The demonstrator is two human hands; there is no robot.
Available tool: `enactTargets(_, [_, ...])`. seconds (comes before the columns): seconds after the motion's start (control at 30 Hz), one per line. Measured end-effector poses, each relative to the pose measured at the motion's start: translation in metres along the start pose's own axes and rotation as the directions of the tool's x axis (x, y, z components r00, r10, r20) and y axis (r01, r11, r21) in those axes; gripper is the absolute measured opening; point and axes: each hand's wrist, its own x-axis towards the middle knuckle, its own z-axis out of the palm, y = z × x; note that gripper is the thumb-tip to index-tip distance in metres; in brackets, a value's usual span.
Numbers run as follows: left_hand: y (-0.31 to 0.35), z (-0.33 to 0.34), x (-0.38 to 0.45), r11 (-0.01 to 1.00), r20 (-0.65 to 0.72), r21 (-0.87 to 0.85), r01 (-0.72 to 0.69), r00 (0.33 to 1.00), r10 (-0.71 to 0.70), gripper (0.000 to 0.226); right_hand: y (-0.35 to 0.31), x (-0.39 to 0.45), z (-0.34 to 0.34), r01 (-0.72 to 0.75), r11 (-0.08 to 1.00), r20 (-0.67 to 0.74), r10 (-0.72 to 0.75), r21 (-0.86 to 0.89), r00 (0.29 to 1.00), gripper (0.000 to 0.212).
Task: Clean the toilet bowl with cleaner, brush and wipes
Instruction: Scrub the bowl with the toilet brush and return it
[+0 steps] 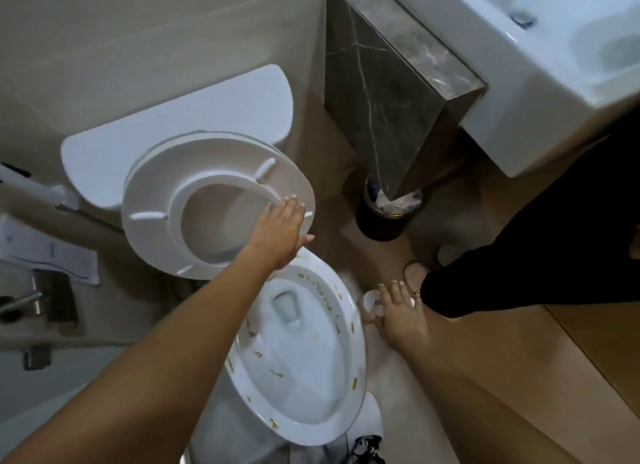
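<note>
The white toilet bowl (349, 356) lies below me, its inside speckled with yellow-brown dirt and holding water. The seat (152, 200) is tilted up toward the cistern (173, 117), underside facing me. My left hand (277, 231) rests on the seat's right rim with straight fingers, thumb sticking out below the edge. My right hand (398, 311) reaches down beside the bowl's right side, fingers spread and straight. Its thumb touches a small white round object (371, 299) on the floor; what that object is I cannot tell. No cleaner, brush or wipes are recognisable.
Another person's black trouser leg (519, 249) and foot (415, 271) stand right of my right hand. A dark waste bin (381, 221) with paper sits under a marble column (381, 83). A white sink (554, 65) is top right. Metal wall fittings (38, 297) are left.
</note>
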Motion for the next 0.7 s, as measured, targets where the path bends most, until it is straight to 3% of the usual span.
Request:
enactTargets(0.23, [-0.007, -0.026, 0.055, 0.97, -0.058, 0.23, -0.079, 0.994, 0.094, 0.066, 0.005, 0.04, 0.019, 0.026, 0.999, 0.057, -0.027, 0.023, 0.998, 0.065])
enactTargets(0.37, [-0.022, -0.035, 0.08, 0.859, -0.073, 0.511, -0.033, 0.994, 0.082, 0.062, 0.012, 0.063, 0.026, 0.026, 0.996, 0.104, -0.017, -0.086, 0.994, 0.068])
enactTargets(0.47, [-0.033, -0.032, 0.084, 0.751, -0.072, 0.66, -0.032, 0.992, 0.105, 0.062, 0.015, 0.075, 0.033, 0.042, 0.967, 0.155, -0.003, -0.251, 0.988, 0.081])
enactTargets(0.53, [-0.036, -0.028, 0.085, 0.73, -0.093, 0.682, -0.037, 0.986, 0.137, 0.061, 0.015, 0.081, 0.04, 0.054, 0.937, 0.193, 0.015, -0.344, 0.981, 0.082])
enactTargets(0.7, [-0.041, -0.022, 0.089, 0.775, -0.167, 0.632, -0.026, 0.971, 0.169, 0.061, 0.012, 0.088, 0.047, 0.07, 0.842, 0.279, 0.098, -0.534, 0.955, 0.055])
